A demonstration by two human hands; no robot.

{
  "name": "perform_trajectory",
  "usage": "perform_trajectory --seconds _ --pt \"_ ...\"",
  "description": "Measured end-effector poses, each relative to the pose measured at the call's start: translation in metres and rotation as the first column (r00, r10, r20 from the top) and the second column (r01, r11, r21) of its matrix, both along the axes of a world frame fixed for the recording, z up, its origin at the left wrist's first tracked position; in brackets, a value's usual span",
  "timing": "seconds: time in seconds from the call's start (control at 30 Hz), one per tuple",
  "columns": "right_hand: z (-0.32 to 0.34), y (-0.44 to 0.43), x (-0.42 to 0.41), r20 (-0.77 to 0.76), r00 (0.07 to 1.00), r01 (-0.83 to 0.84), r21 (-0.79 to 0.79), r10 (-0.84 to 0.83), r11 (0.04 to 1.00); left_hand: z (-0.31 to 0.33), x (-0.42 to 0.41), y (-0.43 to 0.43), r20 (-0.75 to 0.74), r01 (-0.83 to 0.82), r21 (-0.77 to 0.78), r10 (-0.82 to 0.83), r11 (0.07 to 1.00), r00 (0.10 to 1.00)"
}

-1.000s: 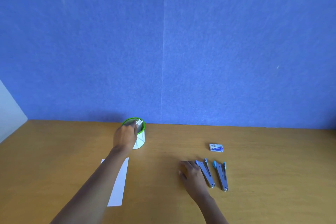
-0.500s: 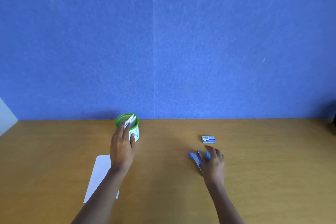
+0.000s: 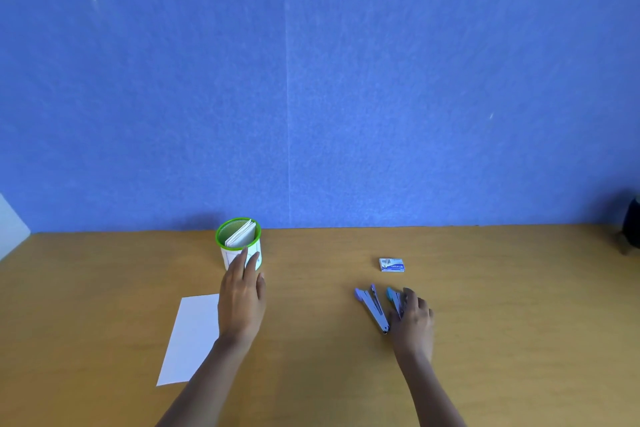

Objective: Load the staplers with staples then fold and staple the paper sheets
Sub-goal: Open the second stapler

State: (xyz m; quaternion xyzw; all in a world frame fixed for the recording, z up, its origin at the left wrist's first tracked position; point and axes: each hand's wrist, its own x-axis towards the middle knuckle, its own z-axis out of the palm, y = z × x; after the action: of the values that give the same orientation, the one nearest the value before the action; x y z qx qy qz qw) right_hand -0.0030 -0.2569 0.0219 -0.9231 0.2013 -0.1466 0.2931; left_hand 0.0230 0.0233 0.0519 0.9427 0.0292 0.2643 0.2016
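One white paper sheet (image 3: 188, 340) lies flat left of the bench's middle, toward the near edge. Its long axis runs from near-left to far-right, and its far right corner is hidden under the left hand (image 3: 242, 302). That hand lies palm down with straight fingers held together, fingertips touching the front wall of one green-rimmed mesh cup (image 3: 238, 239), which stands upright close to the far edge. Folded white papers (image 3: 241, 236) stand on edge inside it; their number cannot be told.

Right of the middle lie two staplers, side by side. The left stapler (image 3: 372, 308) runs from far-left to near-right, metal nose toward the near edge. The right stapler (image 3: 394, 298) shows only its teal far end. The right hand (image 3: 414, 319) rests over it, fingers lightly bent; whether they grip cannot be told.

Just beyond sits one small blue-and-white staple box (image 3: 391, 264), its print too small to read.
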Motion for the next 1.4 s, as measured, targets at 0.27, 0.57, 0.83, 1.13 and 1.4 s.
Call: perform_trajectory --seconds 0.27,0.57,0.83,1.13,1.4 --pt "0.028 0.024 0.003 0.304 0.952 -0.045 0.182 -0.013 0.982 0.011 -0.010 -0.016 0.018 0.059 -0.107 -0.057 0.993 0.998" --pt "0.091 0.104 -0.013 0.552 0.794 -0.381 0.124 0.255 0.916 0.068 -0.035 -0.080 0.049 0.154 -0.801 -0.193 0.578 0.980" --pt "0.091 0.113 -0.015 0.533 0.783 -0.454 0.134 0.322 0.881 0.081 -0.030 -0.083 0.057 0.115 -0.960 -0.222 0.255 0.973" --pt "0.101 0.104 -0.006 0.455 0.833 -0.525 0.474 0.315 0.707 0.081 -0.029 -0.080 0.101 0.204 -0.920 -0.301 0.334 0.948" --pt "0.103 0.112 0.005 0.412 0.907 -0.341 0.590 0.091 0.732 0.089 -0.038 -0.095 0.199 0.331 -0.739 -0.280 0.587 0.939"
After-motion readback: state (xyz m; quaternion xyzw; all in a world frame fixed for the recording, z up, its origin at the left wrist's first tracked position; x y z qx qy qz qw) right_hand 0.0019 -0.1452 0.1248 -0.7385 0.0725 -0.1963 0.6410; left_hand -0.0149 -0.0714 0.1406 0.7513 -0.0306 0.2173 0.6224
